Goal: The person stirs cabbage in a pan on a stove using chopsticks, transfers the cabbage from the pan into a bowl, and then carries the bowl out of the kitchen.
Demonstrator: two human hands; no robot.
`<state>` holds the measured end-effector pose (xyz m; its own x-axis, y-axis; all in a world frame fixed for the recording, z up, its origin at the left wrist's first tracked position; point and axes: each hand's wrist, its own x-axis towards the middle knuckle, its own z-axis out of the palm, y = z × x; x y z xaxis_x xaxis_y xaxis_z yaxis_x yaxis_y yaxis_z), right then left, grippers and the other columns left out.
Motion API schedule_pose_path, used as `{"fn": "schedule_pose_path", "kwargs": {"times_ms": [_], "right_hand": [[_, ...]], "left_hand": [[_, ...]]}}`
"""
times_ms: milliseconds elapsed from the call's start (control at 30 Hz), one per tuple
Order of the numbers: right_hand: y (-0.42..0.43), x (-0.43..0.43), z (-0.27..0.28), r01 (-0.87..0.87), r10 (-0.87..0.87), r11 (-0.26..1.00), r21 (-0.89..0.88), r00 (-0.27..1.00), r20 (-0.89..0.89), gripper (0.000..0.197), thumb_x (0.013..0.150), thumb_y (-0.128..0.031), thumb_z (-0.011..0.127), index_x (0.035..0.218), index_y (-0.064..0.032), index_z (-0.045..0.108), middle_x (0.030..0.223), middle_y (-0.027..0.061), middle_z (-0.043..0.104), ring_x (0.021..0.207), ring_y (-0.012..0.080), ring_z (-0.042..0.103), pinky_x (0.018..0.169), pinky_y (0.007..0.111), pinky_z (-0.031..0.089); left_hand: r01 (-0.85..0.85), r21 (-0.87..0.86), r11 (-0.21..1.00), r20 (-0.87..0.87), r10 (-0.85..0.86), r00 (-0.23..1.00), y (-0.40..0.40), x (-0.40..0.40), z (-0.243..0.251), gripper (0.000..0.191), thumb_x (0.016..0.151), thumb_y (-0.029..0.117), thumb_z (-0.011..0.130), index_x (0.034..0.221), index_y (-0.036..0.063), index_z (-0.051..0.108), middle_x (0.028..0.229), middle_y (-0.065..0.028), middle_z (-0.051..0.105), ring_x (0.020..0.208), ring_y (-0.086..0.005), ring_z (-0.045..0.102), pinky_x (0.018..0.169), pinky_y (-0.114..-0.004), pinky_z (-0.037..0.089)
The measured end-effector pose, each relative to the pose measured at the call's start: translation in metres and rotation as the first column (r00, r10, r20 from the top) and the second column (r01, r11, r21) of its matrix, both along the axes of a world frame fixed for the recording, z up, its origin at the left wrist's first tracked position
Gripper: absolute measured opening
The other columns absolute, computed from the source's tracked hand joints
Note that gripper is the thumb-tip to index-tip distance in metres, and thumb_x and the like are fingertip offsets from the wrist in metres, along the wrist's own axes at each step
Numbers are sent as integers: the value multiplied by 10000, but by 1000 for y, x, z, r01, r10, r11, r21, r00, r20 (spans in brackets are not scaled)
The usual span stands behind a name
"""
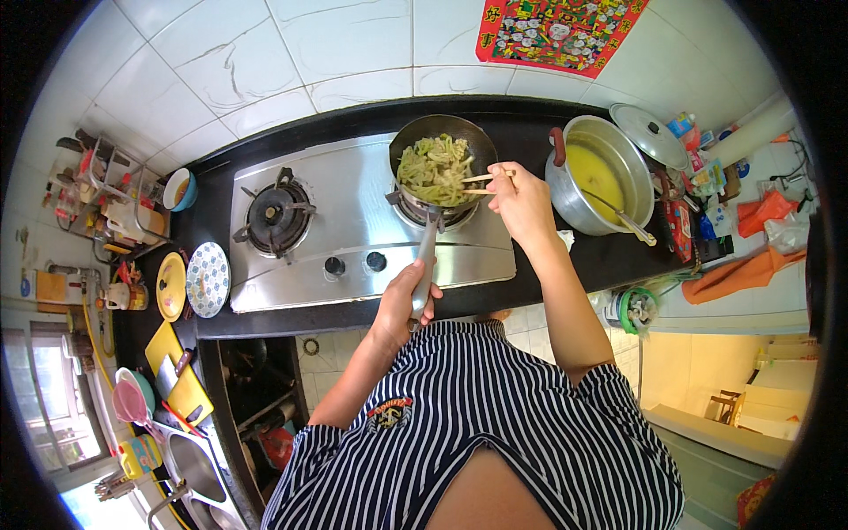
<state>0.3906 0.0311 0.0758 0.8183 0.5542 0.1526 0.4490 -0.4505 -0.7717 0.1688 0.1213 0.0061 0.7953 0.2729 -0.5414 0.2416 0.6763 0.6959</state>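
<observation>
A dark frying pan (481,136) stands over the right burner of the steel gas stove (351,199), tilted so that its bowl faces me. Sliced green vegetables (434,169) with paler pieces fill its middle. My left hand (404,295) is closed round the pan's grey handle (426,258). My right hand (520,199) holds a pair of wooden chopsticks (478,177), whose tips are in the vegetables at the pan's right side. The left burner (275,215) has nothing on it.
Right of the stove stands a large aluminium pot (563,185) of yellow liquid with a ladle (626,222); its lid (649,136) is behind. A patterned plate (208,279), yellow lid (171,286), blue bowl (189,192), cleaver (167,377) on a yellow cutting board (189,394) and sink (195,464) are left.
</observation>
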Motion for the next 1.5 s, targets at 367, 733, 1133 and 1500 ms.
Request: {"fn": "schedule_pose_path", "kwargs": {"times_ms": [367, 733, 1133, 1500], "right_hand": [[0, 7, 4, 55, -47, 994, 90, 995, -85, 286, 1021, -221, 533, 1077, 22, 674, 801, 112, 714, 609, 158, 669, 588, 286, 541], [11, 29, -28, 1, 8, 963, 269, 999, -34, 271, 1039, -204, 531, 1159, 0, 662, 875, 92, 716, 686, 110, 652, 657, 261, 543], [-3, 43, -30, -210, 211, 966, 150, 977, 14, 276, 1027, -232, 542, 1102, 1, 671, 842, 96, 712, 635, 112, 625, 610, 268, 526], [1, 36, -28, -217, 225, 970, 112, 972, -69, 309, 1034, -252, 526, 1178, -18, 668, 933, 96, 726, 725, 132, 632, 697, 282, 514]], "left_hand": [[17, -19, 1000, -3, -17, 1000, 3, 1, 1, 437, 1067, 403, 386, 1277, 38, 500, 761, -51, 596, 496, -123, 493, 421, -269, 398], [-33, 26, 999, -25, 34, 999, -3, 1, 5, 454, 1072, 380, 381, 1323, 23, 506, 771, -49, 600, 513, -104, 487, 435, -243, 374], [-102, 65, 993, -12, 103, 995, -6, 2, 9, 466, 1062, 381, 419, 1315, 5, 525, 769, -58, 640, 463, -104, 481, 388, -243, 359], [-134, 104, 985, -40, 139, 989, -10, -9, 1, 399, 1046, 374, 471, 1281, 61, 548, 877, -62, 688, 529, -87, 547, 470, -236, 457]]}}
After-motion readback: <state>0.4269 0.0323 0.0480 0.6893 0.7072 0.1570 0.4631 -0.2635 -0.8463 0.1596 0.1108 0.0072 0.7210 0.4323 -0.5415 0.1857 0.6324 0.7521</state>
